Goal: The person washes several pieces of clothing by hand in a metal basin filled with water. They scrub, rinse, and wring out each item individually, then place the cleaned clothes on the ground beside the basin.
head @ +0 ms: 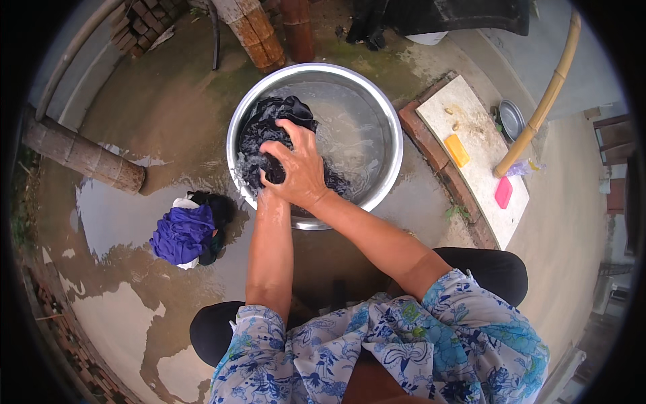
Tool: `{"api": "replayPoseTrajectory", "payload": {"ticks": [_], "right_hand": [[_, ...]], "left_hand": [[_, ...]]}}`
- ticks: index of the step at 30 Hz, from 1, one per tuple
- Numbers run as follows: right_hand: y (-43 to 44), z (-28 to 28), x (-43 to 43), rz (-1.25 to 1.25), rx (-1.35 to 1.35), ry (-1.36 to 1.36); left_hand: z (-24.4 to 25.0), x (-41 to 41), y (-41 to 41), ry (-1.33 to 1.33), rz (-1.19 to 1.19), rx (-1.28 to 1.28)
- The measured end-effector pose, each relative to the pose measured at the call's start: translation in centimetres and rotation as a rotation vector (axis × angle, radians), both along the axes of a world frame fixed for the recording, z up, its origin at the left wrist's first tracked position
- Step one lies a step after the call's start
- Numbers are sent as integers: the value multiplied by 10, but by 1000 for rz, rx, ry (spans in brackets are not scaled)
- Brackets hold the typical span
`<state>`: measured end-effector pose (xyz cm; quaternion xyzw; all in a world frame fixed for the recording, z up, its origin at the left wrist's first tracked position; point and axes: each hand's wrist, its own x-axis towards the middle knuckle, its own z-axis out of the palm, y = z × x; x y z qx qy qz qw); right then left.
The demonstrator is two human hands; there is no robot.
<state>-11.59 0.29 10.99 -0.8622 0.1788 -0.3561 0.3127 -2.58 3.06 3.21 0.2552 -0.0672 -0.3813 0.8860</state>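
Observation:
A wide metal basin [393, 126] of water stands on the wet ground before me. Dark wet cloth [275, 113] lies bunched in its left half, amid splashing water. My right hand [300, 164] is over the cloth with its fingers spread and curved, near my left wrist; whether it grips any cloth is unclear. Of my left hand [267, 188], little shows beyond the wrist, as cloth, water and the right hand hide its fingers. A heap of wet clothes with a purple garment [182, 235] on top sits on the ground left of the basin.
Right of the basin, a pale slab [484, 187] edged with bricks [429, 144] bears a yellow bar [456, 150] and a pink piece [503, 192]. A bamboo pole [542, 106] rises beside them. Thick bamboo posts [257, 40] stand beyond the basin; another [91, 156] is at left.

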Motion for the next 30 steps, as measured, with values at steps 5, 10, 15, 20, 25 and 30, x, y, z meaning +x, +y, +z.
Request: {"api": "replayPoseTrajectory", "payload": {"ticks": [5, 10, 15, 20, 25, 30], "right_hand": [[-139, -3, 39, -180, 216, 352], [-229, -85, -4, -243, 696, 508], [-164, -99, -24, -255, 253, 734], [-147, -160, -15, -253, 151, 861], [-139, -186, -19, -299, 103, 557], [-143, -94, -12, -257, 1240, 161]], "left_hand": [[42, -21, -32, 181, -15, 352], [14, -4, -37, -38, -127, 661], [-50, -7, -47, -699, -166, 1359], [-137, -5, -43, -903, -459, 1541], [-142, 6, -39, -410, -334, 1211], [-66, -13, -50, 159, -274, 430]]}}
